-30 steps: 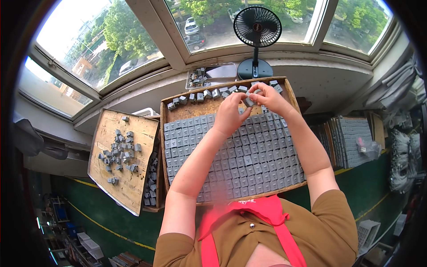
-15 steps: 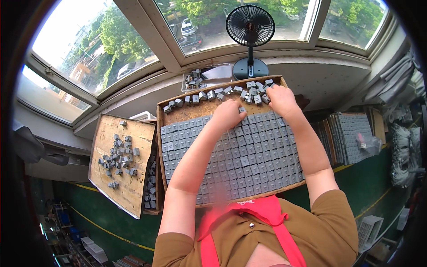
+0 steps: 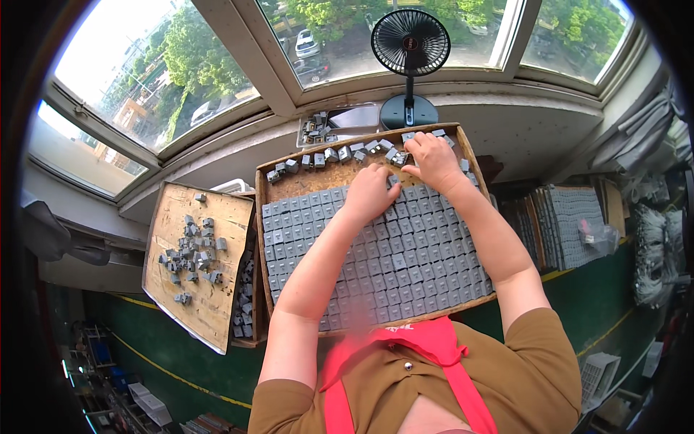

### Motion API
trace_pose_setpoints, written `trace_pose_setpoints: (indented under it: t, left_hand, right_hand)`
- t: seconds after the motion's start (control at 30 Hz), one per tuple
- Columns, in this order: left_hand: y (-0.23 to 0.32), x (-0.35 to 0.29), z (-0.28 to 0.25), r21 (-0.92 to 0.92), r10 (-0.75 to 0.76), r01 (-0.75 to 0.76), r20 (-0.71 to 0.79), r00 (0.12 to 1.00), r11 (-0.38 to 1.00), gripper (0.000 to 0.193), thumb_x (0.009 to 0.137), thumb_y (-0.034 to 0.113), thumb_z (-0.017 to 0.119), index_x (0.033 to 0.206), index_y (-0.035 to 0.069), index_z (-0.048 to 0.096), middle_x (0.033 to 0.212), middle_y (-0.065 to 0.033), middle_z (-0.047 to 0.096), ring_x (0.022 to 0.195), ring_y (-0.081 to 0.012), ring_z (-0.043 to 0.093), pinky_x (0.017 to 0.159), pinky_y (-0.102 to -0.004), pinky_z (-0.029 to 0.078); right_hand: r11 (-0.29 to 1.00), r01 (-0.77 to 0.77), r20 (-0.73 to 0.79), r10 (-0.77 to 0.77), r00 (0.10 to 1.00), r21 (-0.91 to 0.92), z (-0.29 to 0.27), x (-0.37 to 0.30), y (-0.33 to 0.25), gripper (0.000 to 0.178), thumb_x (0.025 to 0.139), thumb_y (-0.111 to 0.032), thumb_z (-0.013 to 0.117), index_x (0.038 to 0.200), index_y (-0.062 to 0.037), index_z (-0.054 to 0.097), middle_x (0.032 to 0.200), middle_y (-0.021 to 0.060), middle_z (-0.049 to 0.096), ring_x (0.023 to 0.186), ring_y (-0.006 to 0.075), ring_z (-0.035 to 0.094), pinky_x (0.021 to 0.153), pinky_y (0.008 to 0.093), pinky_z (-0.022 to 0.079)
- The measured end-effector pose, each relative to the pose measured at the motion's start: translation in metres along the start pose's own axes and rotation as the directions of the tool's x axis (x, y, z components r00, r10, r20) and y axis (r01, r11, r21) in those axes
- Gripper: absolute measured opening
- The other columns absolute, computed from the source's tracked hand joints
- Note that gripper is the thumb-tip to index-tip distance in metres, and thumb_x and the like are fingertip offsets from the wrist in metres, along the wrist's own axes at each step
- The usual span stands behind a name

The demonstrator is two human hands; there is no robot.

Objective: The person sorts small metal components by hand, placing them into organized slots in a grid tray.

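Observation:
A shallow wooden tray holds tight rows of small grey blocks. Loose grey blocks lie in a line along its far side. At the far edge of the rows is my left hand, closed, with a small grey block between thumb and forefinger. My right hand is bent over the loose blocks at the far right, thumb apart from the fingers. One loose block sits just left of it; others are partly hidden under the hand.
To the left, a tilted board carries scattered grey blocks, with a box of more beneath. A clear plastic container and a black fan stand on the sill behind. Stacked trays of blocks are at the right.
My right hand has moved left and slightly nearer over the loose blocks, and the pile there has shifted. My left hand stays about in place with the grey block.

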State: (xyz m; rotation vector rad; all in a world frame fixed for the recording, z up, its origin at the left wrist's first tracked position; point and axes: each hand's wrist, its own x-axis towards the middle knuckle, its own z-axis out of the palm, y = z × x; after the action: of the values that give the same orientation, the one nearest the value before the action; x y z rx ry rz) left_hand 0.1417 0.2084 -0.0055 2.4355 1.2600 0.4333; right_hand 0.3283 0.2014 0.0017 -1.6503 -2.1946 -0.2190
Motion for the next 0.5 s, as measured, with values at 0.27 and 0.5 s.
trace_pose_setpoints:
  t: [0.27, 0.5]
  left_hand:
    - [0.001, 0.002, 0.005, 0.038, 0.003, -0.002, -0.006, 1.000, 0.999, 0.037, 0.081, 0.030, 0.065, 0.105, 0.002, 0.062, 0.102, -0.0165, 0.060, 0.100, -0.0333, 0.057, 0.090, -0.0414, 0.046]
    - [0.016, 0.010, 0.003, -0.271, 0.112, -0.243, -0.424, 0.899, 0.931, 0.032, 0.076, 0.021, 0.071, 0.102, 0.006, 0.059, 0.098, -0.0113, 0.060, 0.091, -0.0300, 0.060, 0.079, -0.0393, 0.049]
  right_hand:
    - [1.000, -0.024, 0.061, 0.023, 0.998, 0.008, 0.015, 0.001, 0.001, 0.039, 0.069, -0.030, 0.077, 0.097, -0.0091, 0.059, 0.099, 0.0079, 0.054, 0.099, 0.0280, 0.054, 0.085, 0.0388, 0.045]
    - [0.511, -0.365, 0.403, 0.039, 0.914, 0.778, -0.007, -0.001, 0.022, 0.031, 0.081, -0.029, 0.063, 0.090, 0.0004, 0.066, 0.083, 0.0085, 0.067, 0.079, 0.0160, 0.061, 0.072, 0.0293, 0.048]
